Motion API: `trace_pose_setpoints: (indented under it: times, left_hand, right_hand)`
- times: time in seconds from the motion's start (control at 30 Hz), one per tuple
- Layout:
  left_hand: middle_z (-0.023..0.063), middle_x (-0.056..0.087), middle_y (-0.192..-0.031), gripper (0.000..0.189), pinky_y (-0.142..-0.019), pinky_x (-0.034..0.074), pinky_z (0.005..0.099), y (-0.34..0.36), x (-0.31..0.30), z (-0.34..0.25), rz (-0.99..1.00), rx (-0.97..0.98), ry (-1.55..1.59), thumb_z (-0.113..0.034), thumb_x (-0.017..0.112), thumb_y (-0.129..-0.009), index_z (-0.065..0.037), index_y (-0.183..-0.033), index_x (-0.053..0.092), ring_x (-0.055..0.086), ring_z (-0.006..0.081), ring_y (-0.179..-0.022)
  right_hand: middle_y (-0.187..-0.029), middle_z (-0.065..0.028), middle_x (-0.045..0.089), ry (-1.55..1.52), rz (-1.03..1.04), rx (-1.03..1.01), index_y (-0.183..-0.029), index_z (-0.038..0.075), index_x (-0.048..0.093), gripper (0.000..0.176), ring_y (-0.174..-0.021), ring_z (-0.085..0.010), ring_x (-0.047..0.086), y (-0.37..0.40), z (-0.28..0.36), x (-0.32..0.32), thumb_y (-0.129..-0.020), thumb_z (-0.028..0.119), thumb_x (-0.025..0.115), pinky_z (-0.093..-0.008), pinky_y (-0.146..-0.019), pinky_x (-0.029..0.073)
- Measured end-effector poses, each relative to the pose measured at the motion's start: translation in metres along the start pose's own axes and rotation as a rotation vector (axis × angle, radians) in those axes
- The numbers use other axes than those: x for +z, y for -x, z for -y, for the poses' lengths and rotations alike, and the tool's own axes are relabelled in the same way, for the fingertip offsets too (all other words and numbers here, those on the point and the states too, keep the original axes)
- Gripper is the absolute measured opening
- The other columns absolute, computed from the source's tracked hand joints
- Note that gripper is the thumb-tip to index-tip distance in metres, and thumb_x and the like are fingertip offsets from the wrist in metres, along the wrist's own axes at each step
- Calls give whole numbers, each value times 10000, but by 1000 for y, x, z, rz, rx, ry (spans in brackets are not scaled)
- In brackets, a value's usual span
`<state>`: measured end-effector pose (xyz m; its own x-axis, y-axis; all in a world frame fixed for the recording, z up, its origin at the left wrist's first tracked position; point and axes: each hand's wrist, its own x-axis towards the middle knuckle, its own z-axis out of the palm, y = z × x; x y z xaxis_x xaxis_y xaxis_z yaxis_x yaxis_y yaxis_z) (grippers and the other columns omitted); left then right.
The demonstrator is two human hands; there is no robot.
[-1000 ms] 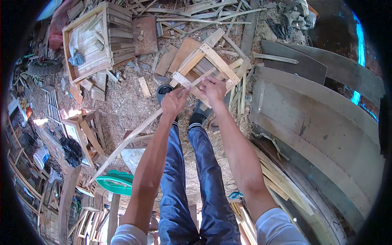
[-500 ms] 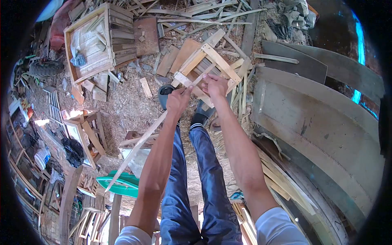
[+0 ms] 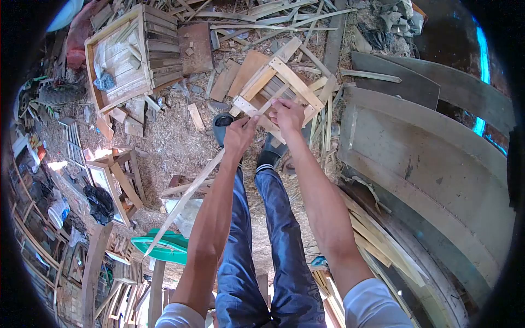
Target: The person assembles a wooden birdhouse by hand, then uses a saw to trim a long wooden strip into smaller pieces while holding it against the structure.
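A long thin wooden strip (image 3: 186, 197) slants from the lower left up across a square wooden frame (image 3: 298, 85), which looks like a small stool's frame. My left hand (image 3: 239, 135) is closed around the strip at the frame's near-left side. My right hand (image 3: 287, 117) is closed in a pinch just right of the strip, over the frame; whatever lies between its fingertips is too small to make out. The strip's far end rests over the frame's opening. The frame stands by my shoes (image 3: 220, 127).
A slatted wooden crate (image 3: 158, 49) stands at upper left, and scrap sticks (image 3: 273, 26) lie at the back. Large grey panels (image 3: 426, 158) lean on the right. At lower left are a green plastic piece (image 3: 172, 247) and a small wooden unit (image 3: 104, 183). Shavings cover the floor.
Both hands, the strip and the frame keep almost the same positions. The view has shifted very slightly.
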<state>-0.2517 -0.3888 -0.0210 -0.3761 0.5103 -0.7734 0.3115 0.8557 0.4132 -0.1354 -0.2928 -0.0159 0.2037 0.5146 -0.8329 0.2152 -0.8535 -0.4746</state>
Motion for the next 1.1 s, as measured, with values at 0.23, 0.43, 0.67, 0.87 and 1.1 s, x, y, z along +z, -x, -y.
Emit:
trace_pose_setpoints:
  times: [0.23, 0.43, 0.67, 0.87, 1.1]
  left_hand:
    - [223, 657, -789, 531, -744, 483, 426, 6, -2, 0, -2, 5, -10, -551, 554, -867, -37, -877, 686, 638, 407, -838]
    - [219, 659, -806, 532, -760, 476, 444, 12, -3, -5, -19, -9, -46, -567, 548, -861, -52, -862, 682, 631, 415, -852]
    - [229, 660, -833, 565, -770, 474, 442, 12, 6, -7, 8, -45, -23, -590, 532, -859, -46, -873, 684, 632, 412, -875]
    - [240, 664, -847, 568, -783, 479, 436, 16, 9, -9, 2, -45, -27, -594, 535, -855, -51, -915, 693, 633, 414, -902]
    - [237, 666, -858, 581, -802, 477, 435, 15, 6, -11, 5, -79, 17, -608, 533, -850, -55, -929, 692, 638, 402, -917]
  right_hand:
    - [-798, -96, 682, -8, -26, 8, -1006, 0, 695, 234, -607, -157, 653, 1, -9, 0, -831, 155, 713, -264, -518, 548]
    - [-802, -95, 680, -24, -20, 15, -986, -20, 693, 235, -606, -155, 644, 1, -11, -3, -834, 159, 709, -265, -517, 545]
    - [-747, -93, 669, -86, -24, 28, -964, -34, 697, 230, -571, -147, 638, 6, -6, -11, -824, 147, 714, -267, -498, 551]
    - [-759, -92, 667, -93, 6, 28, -967, -26, 695, 221, -572, -148, 629, 3, -8, -13, -830, 147, 715, -277, -501, 557]
    - [-782, -93, 672, -114, 55, 11, -985, -21, 693, 239, -565, -151, 629, 0, -10, -15, -832, 161, 720, -274, -486, 551]
